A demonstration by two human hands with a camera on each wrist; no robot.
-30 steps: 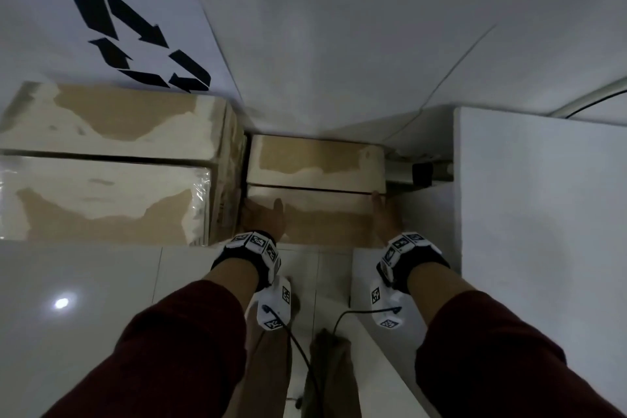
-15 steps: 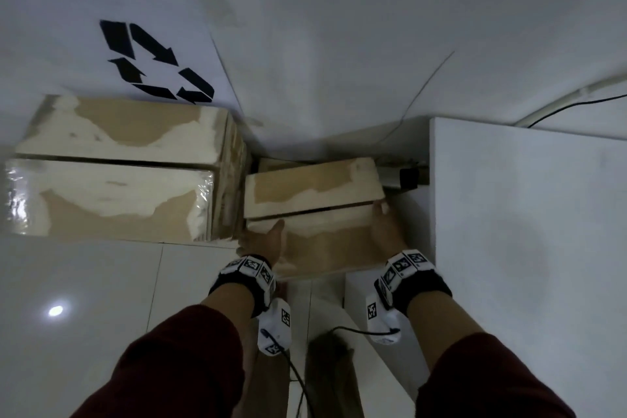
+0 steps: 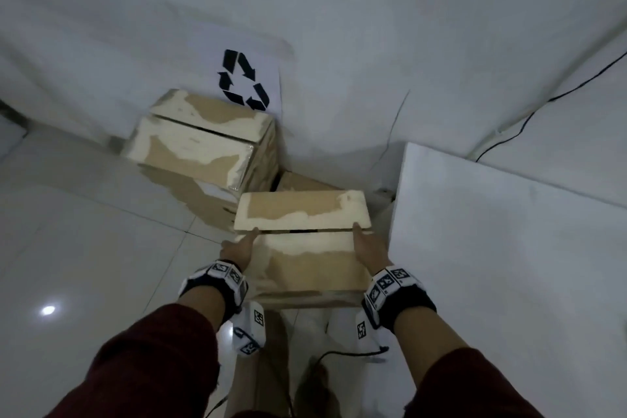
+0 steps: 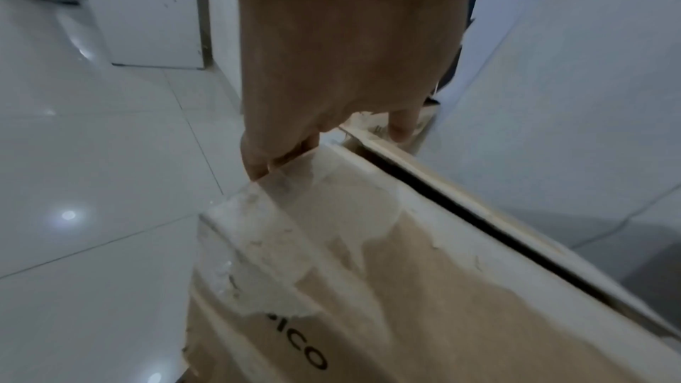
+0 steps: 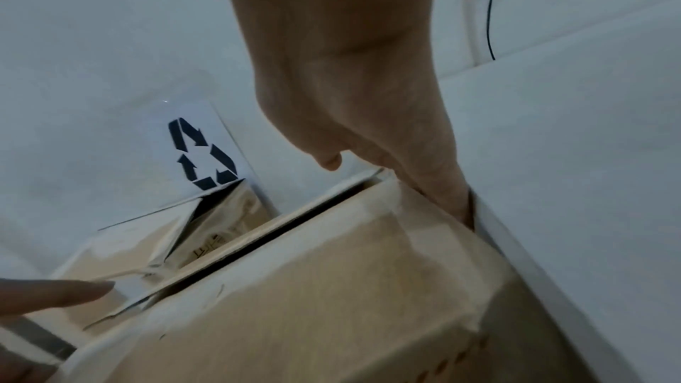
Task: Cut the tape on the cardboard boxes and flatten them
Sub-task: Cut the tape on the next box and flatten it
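A small cardboard box (image 3: 305, 258) with torn, whitish top flaps and a dark open seam hangs above the floor between my hands. My left hand (image 3: 237, 248) lies flat against its left side, thumb on the top edge; in the left wrist view the fingers (image 4: 258, 156) run straight down the box (image 4: 405, 287) wall. On the other side my right hand (image 3: 368, 248) presses the box, its fingers (image 5: 442, 185) straight in the narrow gap between the box (image 5: 331, 287) and a white cabinet. A larger cardboard box (image 3: 200, 146) stands on the floor at the back left.
The white cabinet (image 3: 509, 248) stands close on the right. A recycling sign (image 3: 246, 80) leans on the wall behind the large box. More cardboard (image 3: 298, 181) lies behind the small box. A black cable (image 3: 543, 105) runs along the wall. White tiled floor (image 3: 84, 248) spreads to the left.
Both hands have lifted the small box off the floor and drawn it toward me, away from the wall. The large box has stayed where it was.
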